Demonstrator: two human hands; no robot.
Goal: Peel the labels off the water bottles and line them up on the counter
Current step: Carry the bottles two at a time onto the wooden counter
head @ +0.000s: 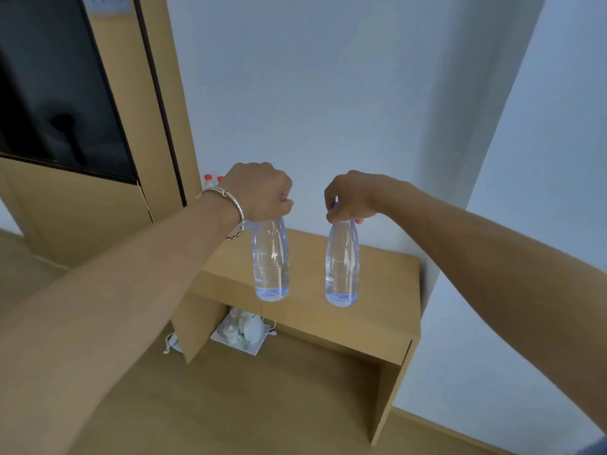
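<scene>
Wooden tabletop [377,267] was noted against the wall; two clear water bottles were held upright above it, well apart from each other; contact of their bases with the wood could not be told. Left bottle [270,261] and right bottle [341,267] were seen bare of labels; peeling of this pair was judged done, lining up not yet. Left hand [262,192] was wrapped round its bottle's neck, fingers clamped; right hand [348,198] was pinched on the other's cap. Red-capped bottles [212,180] were glimpsed behind the left wrist; their labels could not be made out.
</scene>
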